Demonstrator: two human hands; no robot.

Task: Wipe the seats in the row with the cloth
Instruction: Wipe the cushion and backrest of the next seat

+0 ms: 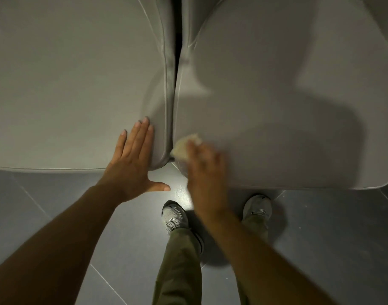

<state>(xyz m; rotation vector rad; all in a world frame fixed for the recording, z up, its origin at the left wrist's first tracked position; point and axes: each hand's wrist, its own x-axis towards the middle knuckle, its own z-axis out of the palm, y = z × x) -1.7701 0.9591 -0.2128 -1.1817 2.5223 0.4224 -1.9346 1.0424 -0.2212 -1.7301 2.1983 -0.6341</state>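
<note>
Two grey padded seats stand side by side, the left seat (67, 84) and the right seat (287, 95), with a narrow dark gap between them. My left hand (131, 164) rests flat with straight fingers on the front right corner of the left seat. My right hand (205, 172), blurred by motion, holds a pale yellow cloth (185, 145) against the front left corner of the right seat, beside the gap. Most of the cloth is hidden under the hand.
Grey floor tiles (331, 238) lie below the seats' front edges. My feet in grey sneakers (173, 216) and olive trousers stand close to the right seat. A shadow of my head and arm falls across the right seat.
</note>
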